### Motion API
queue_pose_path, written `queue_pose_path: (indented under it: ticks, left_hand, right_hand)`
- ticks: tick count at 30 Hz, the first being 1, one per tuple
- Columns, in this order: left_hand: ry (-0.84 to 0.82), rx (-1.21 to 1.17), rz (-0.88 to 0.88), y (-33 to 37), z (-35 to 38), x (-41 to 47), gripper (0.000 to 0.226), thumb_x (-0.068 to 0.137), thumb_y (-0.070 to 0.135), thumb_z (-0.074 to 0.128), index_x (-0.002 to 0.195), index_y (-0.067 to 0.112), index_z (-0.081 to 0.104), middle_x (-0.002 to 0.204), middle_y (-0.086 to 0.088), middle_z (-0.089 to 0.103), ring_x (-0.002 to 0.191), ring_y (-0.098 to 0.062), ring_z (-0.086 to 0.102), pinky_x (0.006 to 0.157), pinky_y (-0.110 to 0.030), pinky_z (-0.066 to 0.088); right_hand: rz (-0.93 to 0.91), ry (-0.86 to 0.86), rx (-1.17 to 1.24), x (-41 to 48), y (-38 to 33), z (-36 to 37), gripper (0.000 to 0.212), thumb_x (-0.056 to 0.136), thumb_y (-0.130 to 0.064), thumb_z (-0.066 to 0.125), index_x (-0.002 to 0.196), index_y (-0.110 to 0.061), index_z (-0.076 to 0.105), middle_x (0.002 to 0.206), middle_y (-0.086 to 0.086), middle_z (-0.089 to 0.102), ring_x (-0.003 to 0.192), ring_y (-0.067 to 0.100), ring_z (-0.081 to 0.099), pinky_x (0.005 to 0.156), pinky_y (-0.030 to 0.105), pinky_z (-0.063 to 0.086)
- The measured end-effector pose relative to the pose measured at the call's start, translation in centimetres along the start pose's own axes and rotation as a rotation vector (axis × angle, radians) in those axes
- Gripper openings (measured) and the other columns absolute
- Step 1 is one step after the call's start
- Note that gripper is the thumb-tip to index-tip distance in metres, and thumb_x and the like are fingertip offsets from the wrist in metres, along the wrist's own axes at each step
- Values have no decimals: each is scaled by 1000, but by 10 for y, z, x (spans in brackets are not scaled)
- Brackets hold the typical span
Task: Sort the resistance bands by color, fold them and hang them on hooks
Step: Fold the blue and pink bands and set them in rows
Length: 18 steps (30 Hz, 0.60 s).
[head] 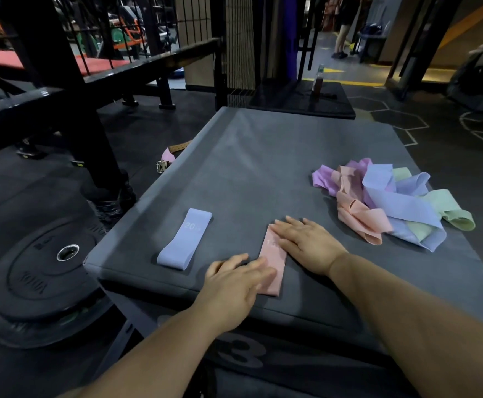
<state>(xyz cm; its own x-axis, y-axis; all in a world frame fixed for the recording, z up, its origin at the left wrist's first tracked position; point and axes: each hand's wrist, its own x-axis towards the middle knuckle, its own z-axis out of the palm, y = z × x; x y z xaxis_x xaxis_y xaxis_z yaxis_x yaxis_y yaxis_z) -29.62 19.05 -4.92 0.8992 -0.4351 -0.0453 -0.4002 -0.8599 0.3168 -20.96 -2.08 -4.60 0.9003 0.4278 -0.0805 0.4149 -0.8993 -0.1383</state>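
Observation:
A pink resistance band (pixel 273 262) lies flat near the front edge of a grey padded box (pixel 263 156). My left hand (pixel 234 285) presses its near end with straight fingers. My right hand (pixel 306 245) lies flat across its far end. To the left of them a lavender band (pixel 184 239) marked 20 lies flat by itself. At the right of the box sits a loose heap of bands (pixel 392 205) in purple, pink, lavender and green.
A black weight plate (pixel 42 271) lies on the floor to the left. A black steel rack (pixel 71 90) stands behind it. A leather belt (pixel 168 158) lies beside the box's left edge. A bottle (pixel 318 80) stands on a dark platform beyond. A person stands far back.

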Motion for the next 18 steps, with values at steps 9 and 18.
queue_pose_path:
  ticks: [9,18]
  left_hand:
    - [128,-206,-134,11,11,9,55,89,54,19,127,34,53,147,23,40,143,-2,20,111,-25,12]
    - [90,-43,-128,15,13,9,48,99,38,25,145,26,32,151,9,40,149,-10,11,117,-26,5]
  right_hand:
    - [14,-31,-47,-2,-1,0,51,106,-41,21,156,-31,14,162,-15,16,151,11,5,121,31,1]
    - [20,-41,-74,-1,0,2,52,105,-44,17,156,-32,10,162,-15,11,151,12,1,123,34,1]
